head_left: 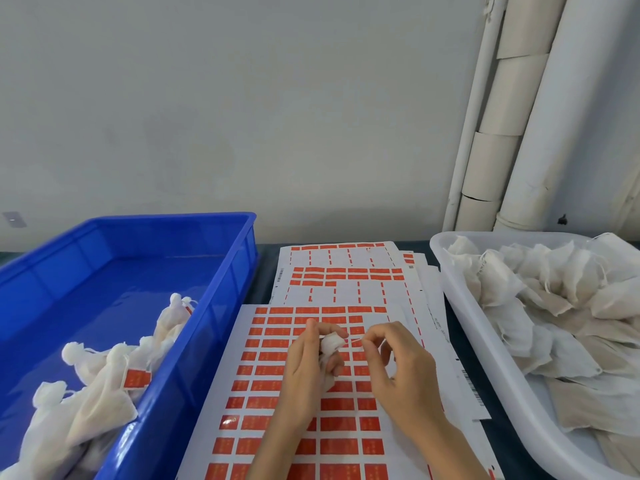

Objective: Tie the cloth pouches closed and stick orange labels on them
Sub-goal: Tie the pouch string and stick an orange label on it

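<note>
My left hand (pixel 304 368) grips a small white cloth pouch (pixel 330 344) by its gathered neck, above the sheet of orange labels (pixel 263 386). My right hand (pixel 398 368) pinches the pouch's thin drawstring (pixel 354 339) between thumb and forefinger, just to the right of the pouch, and the string runs taut between the two hands. Most of the pouch's body is hidden behind my left fingers.
A blue bin (pixel 214 306) on the left holds several tied pouches (pixel 100 372), some with orange labels. A white tray (pixel 485 341) on the right is heaped with untied pouches (pixel 540 299). More label sheets (pixel 346 271) lie behind, and pipes (pixel 512 116) run up the wall.
</note>
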The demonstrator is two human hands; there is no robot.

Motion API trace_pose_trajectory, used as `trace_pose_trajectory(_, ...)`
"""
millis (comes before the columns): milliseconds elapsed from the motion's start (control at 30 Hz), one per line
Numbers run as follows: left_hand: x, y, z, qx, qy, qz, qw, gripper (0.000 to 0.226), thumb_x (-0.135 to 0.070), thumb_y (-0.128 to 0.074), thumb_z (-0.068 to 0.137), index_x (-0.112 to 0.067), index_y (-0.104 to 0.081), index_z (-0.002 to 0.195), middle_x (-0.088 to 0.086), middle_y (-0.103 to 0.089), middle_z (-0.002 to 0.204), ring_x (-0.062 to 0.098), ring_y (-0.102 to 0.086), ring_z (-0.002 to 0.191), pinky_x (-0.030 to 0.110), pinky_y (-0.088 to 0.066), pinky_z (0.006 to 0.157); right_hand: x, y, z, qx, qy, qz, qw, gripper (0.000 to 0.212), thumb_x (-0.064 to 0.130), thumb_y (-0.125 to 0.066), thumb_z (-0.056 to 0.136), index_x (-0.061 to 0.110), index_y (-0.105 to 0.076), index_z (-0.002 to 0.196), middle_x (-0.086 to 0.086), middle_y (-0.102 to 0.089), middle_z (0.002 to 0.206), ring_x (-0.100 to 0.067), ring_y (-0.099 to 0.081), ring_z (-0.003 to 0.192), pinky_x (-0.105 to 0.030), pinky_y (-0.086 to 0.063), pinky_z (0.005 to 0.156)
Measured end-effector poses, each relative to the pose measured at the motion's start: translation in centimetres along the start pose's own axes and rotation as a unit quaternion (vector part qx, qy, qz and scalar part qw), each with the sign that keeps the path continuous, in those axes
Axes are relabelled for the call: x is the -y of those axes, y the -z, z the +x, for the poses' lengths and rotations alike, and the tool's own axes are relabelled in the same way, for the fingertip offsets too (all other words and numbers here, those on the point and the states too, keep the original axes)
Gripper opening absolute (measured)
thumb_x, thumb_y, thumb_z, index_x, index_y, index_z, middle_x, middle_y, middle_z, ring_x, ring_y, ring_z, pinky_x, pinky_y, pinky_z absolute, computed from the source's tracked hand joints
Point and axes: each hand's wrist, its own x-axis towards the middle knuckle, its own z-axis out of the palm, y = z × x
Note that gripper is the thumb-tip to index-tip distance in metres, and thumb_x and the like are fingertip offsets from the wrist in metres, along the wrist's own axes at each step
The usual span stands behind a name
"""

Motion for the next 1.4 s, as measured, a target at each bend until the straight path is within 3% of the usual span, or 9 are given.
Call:
trace_pose_trajectory(333,-0.4,-0.2,-0.3,-0.028,-0.012,0.017,0.999,0.039,-0.026,-0.035,0.098,0.000,-0.063,0.094,0.007,-0.059,0.071,0.009,-0.054,0.054,0.015,-0.044,0.051,-0.2,0.6,0.1,-0.026,-0.013,-0.036,0.999,0.009,0.030,-0.061,0.082,0.022,-0.063,0.086,0.012,-0.067,0.085,-0.007,-0.058,0.064,-0.024,-0.056,0.066)
trace_pose_trajectory(567,-0.7,-0.5,-0.3,-0.025,-0.034,-0.001,0.999,0.033,-0.025,-0.039,0.097,-0.009,-0.065,0.084,0.000,-0.059,0.066,0.009,-0.050,0.053,0.015,-0.041,0.049,-0.8,1.0,0.5,-0.053,-0.007,-0.072,0.996,0.009,0.021,-0.071,0.081,0.021,-0.062,0.084,0.011,-0.067,0.082,-0.007,-0.057,0.059,-0.015,-0.049,0.062)
trace_pose_trajectory(667,-0.8,-0.5,-0.3,-0.014,-0.035,0.008,0.999,0.024,-0.030,-0.054,0.092,-0.012,-0.065,0.082,0.002,-0.058,0.066,0.011,-0.050,0.054,0.014,-0.041,0.049,-1.0,1.0,0.6,-0.053,-0.023,-0.071,0.996,0.012,0.020,-0.072,0.080,0.024,-0.061,0.084,0.013,-0.066,0.083,-0.008,-0.058,0.059,-0.011,-0.045,0.063)
trace_pose_trajectory(767,-0.4,-0.5,-0.4,0.023,-0.033,0.035,0.999,0.012,-0.025,-0.060,0.091,-0.013,-0.064,0.088,0.007,-0.050,0.060,0.013,-0.043,0.050,0.017,-0.037,0.046,-1.1,0.8,0.5,-0.036,-0.064,-0.045,0.996,0.015,0.024,-0.071,0.081,0.031,-0.058,0.084,0.019,-0.062,0.083,-0.006,-0.059,0.062,-0.006,-0.042,0.062)
trace_pose_trajectory(900,0.1,-0.5,-0.3,0.006,-0.027,0.045,0.999,0.011,-0.016,-0.054,0.095,-0.013,-0.064,0.098,0.005,-0.056,0.060,0.011,-0.046,0.048,0.017,-0.038,0.045,-2.0,0.3,0.7,0.050,-0.206,0.017,0.977,0.018,0.030,-0.072,0.083,0.040,-0.058,0.076,0.028,-0.061,0.082,-0.003,-0.061,0.071,-0.006,-0.047,0.059)
trace_pose_trajectory(1033,0.1,-0.4,0.1,-0.041,-0.019,0.035,0.998,0.017,-0.010,-0.048,0.097,-0.009,-0.065,0.095,0.006,-0.066,0.072,0.012,-0.052,0.052,0.017,-0.042,0.046,-3.2,0.0,1.5,0.042,-0.283,0.028,0.958,0.014,0.026,-0.065,0.089,0.036,-0.060,0.098,0.009,-0.066,0.112,-0.005,-0.059,0.091,-0.017,-0.049,0.078)
trace_pose_trajectory(1167,0.2,-0.4,0.2,-0.061,-0.013,0.028,0.998,0.025,-0.004,-0.044,0.098,-0.009,-0.067,0.092,0.002,-0.067,0.076,0.012,-0.051,0.052,0.018,-0.042,0.046,-3.8,-0.2,3.1,0.078,-0.326,-0.049,0.941,0.047,0.030,-0.060,0.092,0.027,-0.043,0.136,0.000,-0.050,0.139,-0.022,-0.045,0.128,-0.043,-0.041,0.104)
trace_pose_trajectory(1300,0.2,-0.6,0.1,-0.071,0.004,-0.003,0.997,0.028,0.000,-0.042,0.098,-0.009,-0.068,0.095,0.000,-0.069,0.079,0.009,-0.051,0.053,0.016,-0.041,0.048,-4.2,-0.7,4.1,0.076,-0.342,0.036,0.936,0.039,0.027,-0.062,0.092,0.030,-0.048,0.128,-0.001,-0.052,0.138,-0.020,-0.051,0.124,-0.038,-0.046,0.098)
trace_pose_trajectory(1400,0.3,-0.6,0.0,-0.072,0.008,-0.013,0.997,0.030,0.001,-0.040,0.098,-0.008,-0.068,0.094,0.001,-0.067,0.074,0.013,-0.052,0.059,0.017,-0.042,0.052,-4.5,-0.5,4.5,0.025,-0.360,0.096,0.928,0.035,0.027,-0.069,0.086,0.035,-0.048,0.114,0.002,-0.059,0.124,-0.013,-0.058,0.099,-0.027,-0.050,0.076)
